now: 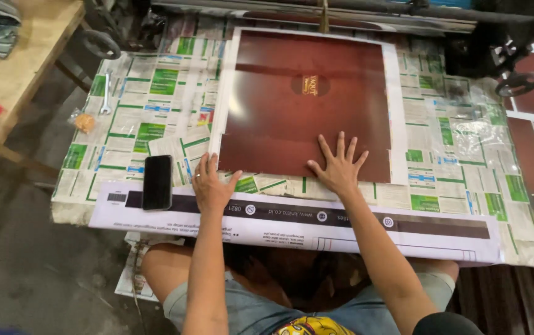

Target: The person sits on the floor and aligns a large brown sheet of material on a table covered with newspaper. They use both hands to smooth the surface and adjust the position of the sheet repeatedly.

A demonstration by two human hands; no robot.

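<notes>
Now both hands open, flat: left hand (212, 186) at brown sheet (307, 105) corner, right hand (339, 166) on it.

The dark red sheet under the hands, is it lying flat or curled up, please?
Flat: the dark red sheet lies spread on the paper-covered table, both hands pressing its near edge.
</notes>
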